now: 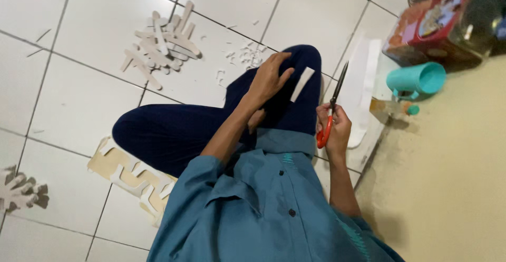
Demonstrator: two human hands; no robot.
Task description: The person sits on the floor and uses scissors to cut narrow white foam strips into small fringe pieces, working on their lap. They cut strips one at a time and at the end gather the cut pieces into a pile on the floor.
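Scissors (332,106), orange handles half hidden inside right hand (334,127)

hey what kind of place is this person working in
Probably a room in a home, with craft work done on the floor. The person sits cross-legged on white floor tiles, with cut card strips piled nearby, a turquoise plastic mug by the wall, and scissors in the right hand.

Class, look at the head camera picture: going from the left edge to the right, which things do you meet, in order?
Cut-out scrap → pile of cut strips → left hand → white strip → scissors in the right hand → teal cup
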